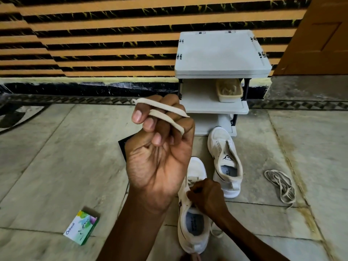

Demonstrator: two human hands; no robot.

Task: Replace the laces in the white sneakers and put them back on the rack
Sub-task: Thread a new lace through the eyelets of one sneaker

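My left hand (160, 153) is raised close to the camera, fingers curled, with a cream lace (163, 112) wrapped over them and running down to the near white sneaker (192, 219) on the floor. My right hand (207, 198) grips that sneaker at its tongue and eyelets. The second white sneaker (226, 162) stands just beyond, without laces, toe toward the white shoe rack (220, 53). A loose lace (280, 183) lies in a heap on the floor to the right.
A beige basket (228, 91) sits on the rack's middle shelf. A small green and white box (82, 227) lies on the stone floor at the lower left. A dark flat object (122, 146) shows behind my left hand. A striped wall stands behind.
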